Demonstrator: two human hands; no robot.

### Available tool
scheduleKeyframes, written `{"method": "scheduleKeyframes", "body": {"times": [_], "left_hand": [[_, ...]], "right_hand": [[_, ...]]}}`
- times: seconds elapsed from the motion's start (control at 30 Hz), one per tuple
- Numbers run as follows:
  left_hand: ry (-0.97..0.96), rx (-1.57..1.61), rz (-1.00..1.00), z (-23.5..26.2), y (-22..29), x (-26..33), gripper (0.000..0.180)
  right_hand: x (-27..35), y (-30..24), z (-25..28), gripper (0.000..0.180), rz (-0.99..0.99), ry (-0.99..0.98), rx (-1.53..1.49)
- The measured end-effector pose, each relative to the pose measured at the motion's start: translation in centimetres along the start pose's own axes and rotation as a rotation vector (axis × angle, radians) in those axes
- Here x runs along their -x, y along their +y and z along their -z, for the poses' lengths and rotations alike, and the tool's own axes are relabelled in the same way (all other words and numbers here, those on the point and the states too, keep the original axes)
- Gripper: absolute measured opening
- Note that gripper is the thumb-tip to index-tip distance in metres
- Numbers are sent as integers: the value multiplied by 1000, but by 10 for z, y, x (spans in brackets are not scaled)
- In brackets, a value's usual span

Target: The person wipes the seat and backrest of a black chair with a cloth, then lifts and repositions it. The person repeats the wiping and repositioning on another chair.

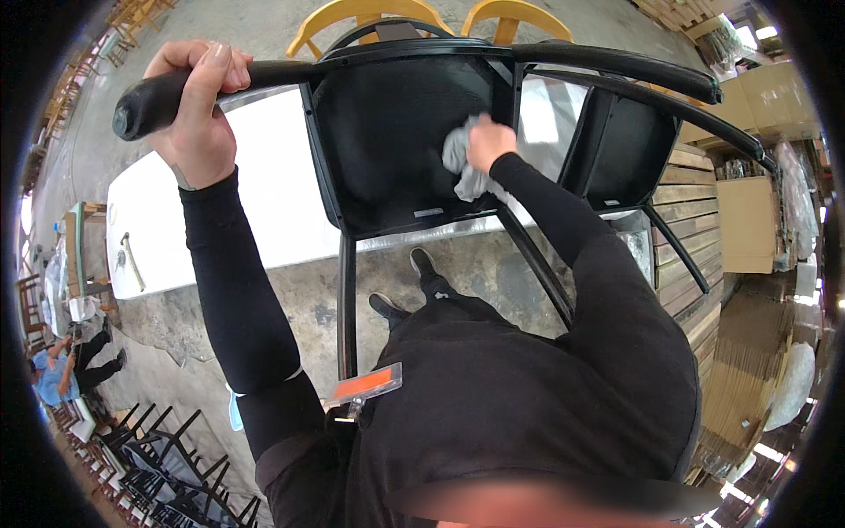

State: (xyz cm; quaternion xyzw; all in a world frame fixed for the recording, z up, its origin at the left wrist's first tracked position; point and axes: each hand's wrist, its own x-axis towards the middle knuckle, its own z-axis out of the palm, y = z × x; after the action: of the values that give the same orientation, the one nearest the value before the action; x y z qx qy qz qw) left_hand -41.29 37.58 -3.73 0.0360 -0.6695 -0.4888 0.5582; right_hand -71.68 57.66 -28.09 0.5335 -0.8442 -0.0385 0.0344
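Note:
A black chair [387, 132] lies tipped over on a white-topped table [273, 150], the dark underside of its seat facing me. My left hand [204, 101] is wrapped around one of its legs [282, 74], close to the leg's end, at the upper left. Bunched in my right hand [491, 143] is a grey cloth [458, 158], pressed against the seat's underside right of its middle. The right fingers are partly blurred. Two more legs or posts of this chair extend down toward my body.
Another upturned black chair [627, 145] sits to the right, beside a slatted wooden pallet [682, 194]. A hammer [132, 261] lies at the table's left end. Yellow wooden chairs [370, 12] stand beyond. Cardboard [745, 224] is stacked at right. A person [57, 374] sits far left, near black chairs [172, 462].

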Motion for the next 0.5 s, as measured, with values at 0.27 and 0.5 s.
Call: {"method": "scheduleKeyframes", "body": {"times": [0.27, 0.5], "left_hand": [[-48, 46, -92, 0, 4, -5, 9], [27, -9, -71, -14, 10, -3, 13]], "right_hand": [[-55, -156, -2, 31, 123, 405, -510], [-32, -129, 19, 35, 248, 501, -945]]}}
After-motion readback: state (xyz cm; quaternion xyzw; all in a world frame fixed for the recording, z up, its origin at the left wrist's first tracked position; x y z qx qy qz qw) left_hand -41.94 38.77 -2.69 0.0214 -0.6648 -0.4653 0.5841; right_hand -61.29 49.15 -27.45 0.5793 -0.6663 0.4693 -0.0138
